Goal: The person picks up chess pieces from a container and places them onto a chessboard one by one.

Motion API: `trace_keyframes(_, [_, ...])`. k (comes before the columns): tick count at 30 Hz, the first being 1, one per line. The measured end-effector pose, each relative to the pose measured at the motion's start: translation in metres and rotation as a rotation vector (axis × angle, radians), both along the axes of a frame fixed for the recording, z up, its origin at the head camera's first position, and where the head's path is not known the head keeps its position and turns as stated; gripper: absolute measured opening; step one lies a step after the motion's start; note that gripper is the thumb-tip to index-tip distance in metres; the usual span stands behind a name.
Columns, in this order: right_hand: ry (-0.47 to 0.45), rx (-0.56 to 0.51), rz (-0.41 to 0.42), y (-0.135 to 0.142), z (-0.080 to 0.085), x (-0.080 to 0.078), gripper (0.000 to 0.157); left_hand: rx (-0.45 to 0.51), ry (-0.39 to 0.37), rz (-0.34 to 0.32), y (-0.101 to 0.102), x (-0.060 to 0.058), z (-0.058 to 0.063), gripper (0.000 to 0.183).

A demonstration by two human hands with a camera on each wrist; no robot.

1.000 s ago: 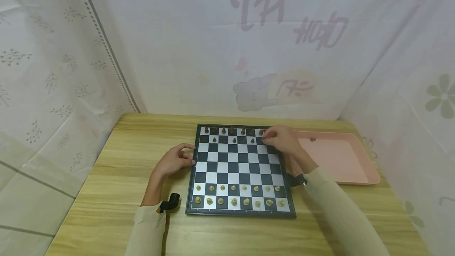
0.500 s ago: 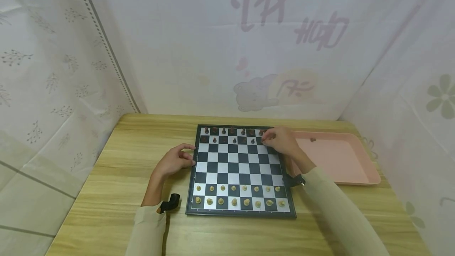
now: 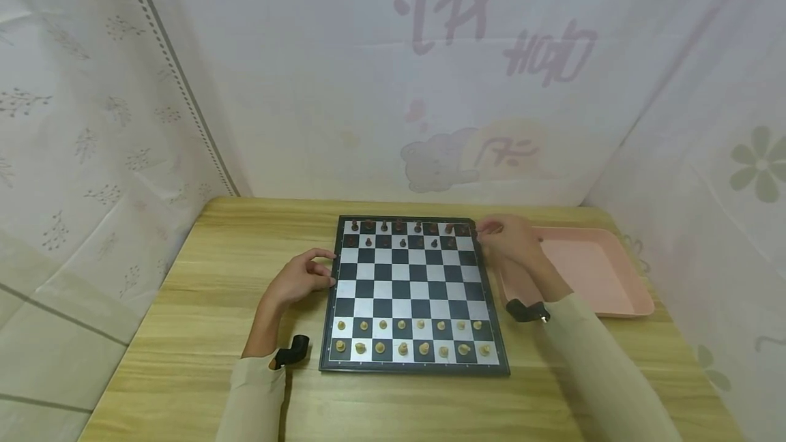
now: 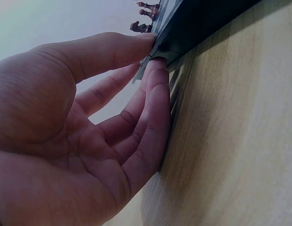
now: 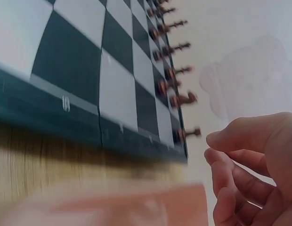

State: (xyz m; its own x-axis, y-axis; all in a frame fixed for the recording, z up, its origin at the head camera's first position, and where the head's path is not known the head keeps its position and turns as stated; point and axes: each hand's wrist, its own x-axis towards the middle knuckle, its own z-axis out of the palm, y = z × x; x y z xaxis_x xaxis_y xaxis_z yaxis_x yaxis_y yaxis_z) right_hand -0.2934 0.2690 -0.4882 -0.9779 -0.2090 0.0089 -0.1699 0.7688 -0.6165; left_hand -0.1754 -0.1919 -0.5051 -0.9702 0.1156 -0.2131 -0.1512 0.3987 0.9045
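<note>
A black-and-white chessboard (image 3: 393,290) lies on the table. Light chess pieces (image 3: 402,348) fill its two near rows, dark red chess pieces (image 3: 399,226) its two far ones. My left hand (image 3: 299,278) rests at the board's left edge; its thumb and fingertips touch the rim in the left wrist view. Over the far right corner hovers my right hand (image 3: 512,241), thumb and forefinger close together. Nothing shows between those fingertips in the right wrist view, where a dark rook (image 5: 188,133) stands on the corner square just beside them. The corner square in front of that rook holds no piece.
A pink tray (image 3: 614,309) sits right of the board, partly behind my right hand and forearm. Wood-grain table (image 3: 245,224) surrounds the board. Printed cloth (image 3: 307,121) hangs behind and along both sides.
My right hand has drawn back to the right from the second-to-far row, uncovering a dark piece there and the corner piece behind. My left hand has stayed at the board's edge.
</note>
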Motion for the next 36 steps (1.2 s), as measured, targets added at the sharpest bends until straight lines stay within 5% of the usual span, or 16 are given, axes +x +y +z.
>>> trace_keyframes(9, [0.029,0.011,-0.049,0.058,-0.003,0.001,0.036,-0.019,-0.007,0.006,0.0,0.0,0.0,0.049])
trace_keyframes(18, [-0.054,-0.008,-0.187,0.104,-0.012,0.002,0.051,-0.021,0.0,-0.001,0.0,-0.001,0.0,0.048])
trace_keyframes(30, [-0.138,-0.015,-0.283,0.123,-0.018,-0.001,0.052,-0.017,0.001,0.001,0.0,0.0,0.0,0.048])
trace_keyframes(36, [-0.217,-0.009,-0.335,0.124,-0.019,-0.003,0.066,-0.018,-0.002,0.002,0.001,0.0,0.002,0.049])
